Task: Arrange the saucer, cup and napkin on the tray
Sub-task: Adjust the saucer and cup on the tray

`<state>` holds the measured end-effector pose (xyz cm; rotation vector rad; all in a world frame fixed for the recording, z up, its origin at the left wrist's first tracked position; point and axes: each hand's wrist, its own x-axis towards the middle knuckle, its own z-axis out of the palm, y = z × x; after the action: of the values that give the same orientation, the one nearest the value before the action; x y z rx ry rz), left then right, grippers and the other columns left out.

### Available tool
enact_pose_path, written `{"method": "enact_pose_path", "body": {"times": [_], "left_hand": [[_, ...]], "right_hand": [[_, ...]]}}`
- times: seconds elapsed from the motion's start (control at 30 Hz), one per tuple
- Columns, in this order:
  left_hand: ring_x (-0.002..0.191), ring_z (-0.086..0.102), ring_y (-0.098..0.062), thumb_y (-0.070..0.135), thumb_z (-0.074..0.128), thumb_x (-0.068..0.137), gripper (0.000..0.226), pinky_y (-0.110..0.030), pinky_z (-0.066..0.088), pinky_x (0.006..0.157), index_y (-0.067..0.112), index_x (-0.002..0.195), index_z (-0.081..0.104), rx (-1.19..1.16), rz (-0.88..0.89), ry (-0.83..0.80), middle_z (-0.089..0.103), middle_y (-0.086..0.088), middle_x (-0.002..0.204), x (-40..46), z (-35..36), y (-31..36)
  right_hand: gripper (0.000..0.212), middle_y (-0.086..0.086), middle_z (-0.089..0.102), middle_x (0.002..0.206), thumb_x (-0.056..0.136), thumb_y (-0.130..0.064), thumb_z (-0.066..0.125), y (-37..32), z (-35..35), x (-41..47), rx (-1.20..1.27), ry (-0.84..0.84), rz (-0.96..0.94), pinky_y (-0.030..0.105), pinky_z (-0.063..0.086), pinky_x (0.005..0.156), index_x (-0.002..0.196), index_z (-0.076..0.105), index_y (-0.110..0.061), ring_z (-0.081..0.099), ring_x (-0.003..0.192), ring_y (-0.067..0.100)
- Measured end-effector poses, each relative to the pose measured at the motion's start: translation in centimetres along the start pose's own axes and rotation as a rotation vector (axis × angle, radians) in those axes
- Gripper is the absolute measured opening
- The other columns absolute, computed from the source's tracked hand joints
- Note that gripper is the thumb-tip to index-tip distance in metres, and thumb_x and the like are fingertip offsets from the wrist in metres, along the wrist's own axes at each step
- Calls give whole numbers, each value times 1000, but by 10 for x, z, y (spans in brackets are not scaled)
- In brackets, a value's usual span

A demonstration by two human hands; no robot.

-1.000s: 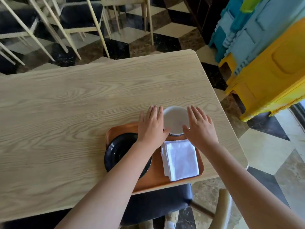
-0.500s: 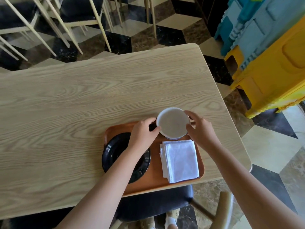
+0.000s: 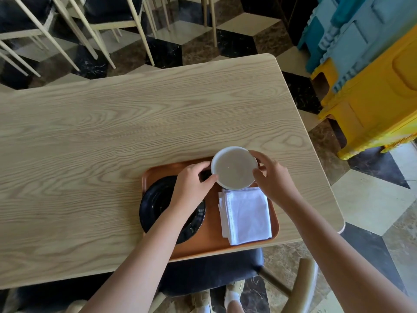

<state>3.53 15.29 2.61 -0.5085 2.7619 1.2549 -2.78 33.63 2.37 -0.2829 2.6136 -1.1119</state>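
Observation:
An orange-brown tray (image 3: 209, 242) lies at the near edge of the wooden table (image 3: 112, 136). A black saucer (image 3: 155, 204) sits on the tray's left half, partly under my left forearm. A folded white napkin (image 3: 246, 215) lies on the right half. A white cup (image 3: 234, 168) is at the tray's far right corner, its rim facing up. My left hand (image 3: 191, 186) grips its left side and my right hand (image 3: 273, 177) grips its right side. Whether the cup rests on the tray or is raised I cannot tell.
A dark cushioned chair (image 3: 212, 274) is under the table's near edge, with my shoes visible below. Pale-legged chairs (image 3: 108, 21) stand beyond the table. Yellow and blue plastic crates (image 3: 372, 86) are stacked to the right. The table's right edge is close to the tray.
My hands went from flat and open beside the cup to curled around its two sides. The tray, saucer and napkin kept their places.

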Motion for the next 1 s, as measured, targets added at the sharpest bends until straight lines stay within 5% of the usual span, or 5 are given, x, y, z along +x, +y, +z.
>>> {"method": "enact_pose_path", "body": {"times": [0.13, 0.27, 0.37, 0.53, 1.0], "left_hand": [[111, 53, -20, 23, 62, 86, 42, -32, 45, 95, 9, 124, 54, 47, 59, 85, 57, -7, 122, -13, 5, -2], [111, 51, -14, 20, 50, 88, 32, -18, 38, 98, 9, 117, 58, 59, 284, 304, 57, -7, 117, -52, 16, -7], [115, 52, -16, 19, 49, 89, 32, -26, 44, 97, 11, 119, 56, 204, 499, 69, 58, -7, 121, -80, 42, -14], [135, 34, -31, 30, 57, 84, 53, -42, 36, 104, 15, 134, 46, 562, 516, -131, 38, -17, 146, -80, 79, -22], [136, 32, -29, 36, 60, 83, 59, -38, 33, 105, 15, 136, 44, 648, 485, -128, 35, -16, 148, -88, 71, -40]], "right_hand": [[43, 3, 62, 116, 86, -8, 52, -2, -6, -14, -9, 48, -17, 24, 41, 70, 127, 48, -20, 58, 88, 13], [32, 8, 65, 109, 81, -9, 62, 14, -8, -53, -292, 221, -229, 38, 54, 67, 113, 59, -11, 61, 94, 29], [36, 12, 62, 122, 81, -24, 59, 45, 3, -80, -454, 123, -372, 40, 52, 86, 115, 60, -10, 54, 115, 25], [62, 4, 26, 149, 85, -52, 36, 74, 15, -88, -660, -166, -405, 31, 5, 112, 138, 35, -20, 4, 142, 12], [59, 10, 37, 144, 82, -46, 44, 60, 32, -89, -692, -145, -428, 30, 11, 111, 132, 44, -15, 26, 136, 21]]}}
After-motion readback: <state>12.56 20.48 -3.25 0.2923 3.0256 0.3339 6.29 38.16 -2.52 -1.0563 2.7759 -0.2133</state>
